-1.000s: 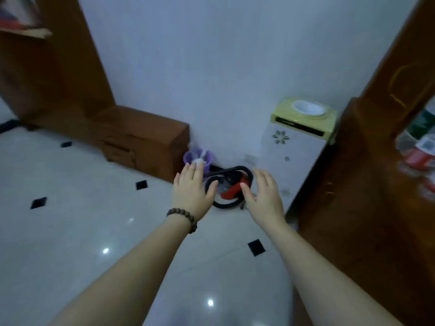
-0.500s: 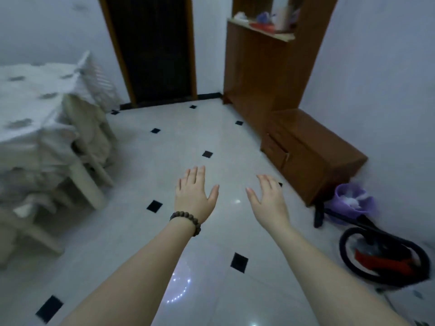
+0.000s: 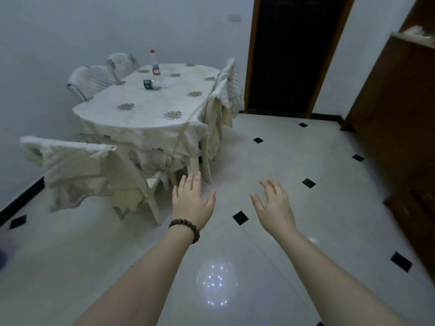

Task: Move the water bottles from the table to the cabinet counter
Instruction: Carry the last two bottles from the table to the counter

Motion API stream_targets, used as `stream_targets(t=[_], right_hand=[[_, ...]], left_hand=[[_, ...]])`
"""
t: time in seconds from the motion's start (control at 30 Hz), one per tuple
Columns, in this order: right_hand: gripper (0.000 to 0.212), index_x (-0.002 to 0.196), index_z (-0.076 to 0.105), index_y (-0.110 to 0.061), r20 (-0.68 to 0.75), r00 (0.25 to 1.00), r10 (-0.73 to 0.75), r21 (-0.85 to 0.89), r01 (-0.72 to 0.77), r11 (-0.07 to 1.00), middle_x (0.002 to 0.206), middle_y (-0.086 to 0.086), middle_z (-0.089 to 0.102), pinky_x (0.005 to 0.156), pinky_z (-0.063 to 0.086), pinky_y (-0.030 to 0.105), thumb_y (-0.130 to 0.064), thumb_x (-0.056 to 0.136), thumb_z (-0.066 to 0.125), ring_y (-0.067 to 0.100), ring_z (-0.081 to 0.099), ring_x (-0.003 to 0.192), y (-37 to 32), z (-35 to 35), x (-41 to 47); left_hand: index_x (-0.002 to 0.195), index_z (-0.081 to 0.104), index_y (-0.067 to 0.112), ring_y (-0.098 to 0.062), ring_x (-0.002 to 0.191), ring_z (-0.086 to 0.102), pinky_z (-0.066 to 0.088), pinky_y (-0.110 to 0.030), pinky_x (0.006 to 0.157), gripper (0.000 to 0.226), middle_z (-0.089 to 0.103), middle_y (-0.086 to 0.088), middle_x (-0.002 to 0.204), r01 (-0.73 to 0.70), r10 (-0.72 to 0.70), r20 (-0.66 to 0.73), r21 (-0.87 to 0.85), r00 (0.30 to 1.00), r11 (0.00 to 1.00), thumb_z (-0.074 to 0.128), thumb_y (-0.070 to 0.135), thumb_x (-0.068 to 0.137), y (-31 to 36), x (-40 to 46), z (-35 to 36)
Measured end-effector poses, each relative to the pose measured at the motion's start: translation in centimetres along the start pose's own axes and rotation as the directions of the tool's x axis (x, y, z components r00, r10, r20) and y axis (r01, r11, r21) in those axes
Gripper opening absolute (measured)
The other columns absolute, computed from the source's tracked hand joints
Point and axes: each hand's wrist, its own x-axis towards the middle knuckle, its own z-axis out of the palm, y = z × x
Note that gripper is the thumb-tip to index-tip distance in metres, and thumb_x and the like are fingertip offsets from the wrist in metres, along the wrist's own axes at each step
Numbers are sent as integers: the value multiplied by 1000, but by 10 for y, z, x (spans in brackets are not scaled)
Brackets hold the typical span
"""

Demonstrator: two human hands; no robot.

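Observation:
A clear water bottle [image 3: 155,63] with a red cap and red label stands upright near the far end of the oval table [image 3: 141,114], which is draped in a white cloth. Closer along the table a second clear bottle [image 3: 153,84] with a dark label lies on its side. My left hand [image 3: 191,202], with a bead bracelet at the wrist, and my right hand [image 3: 274,207] are both held out over the floor, fingers apart, holding nothing, well short of the table.
Cloth-covered chairs surround the table: one near left [image 3: 77,170], one on the right side [image 3: 220,107], two at the far left [image 3: 94,78]. A dark doorway [image 3: 294,55] lies ahead. A brown wooden cabinet [image 3: 400,128] runs along the right wall. White tiled floor [image 3: 282,161] lies between.
The view has swung left, from the wall corner with the vacuum and dispenser to the table with the bottles. Both hands stay outstretched and empty.

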Motion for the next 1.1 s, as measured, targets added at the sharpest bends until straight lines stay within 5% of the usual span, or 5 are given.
stream_targets(t=[1.1], right_hand=[[54, 141, 41, -9, 281, 913, -297, 89, 283, 955, 151, 12, 33, 116, 18, 37, -34, 94, 53, 27, 21, 143, -43, 156, 570]], left_hand=[[151, 20, 19, -20, 146, 13, 9, -43, 119, 68, 25, -4, 157, 405, -395, -160, 38, 905, 913, 41, 49, 94, -63, 484, 87]])
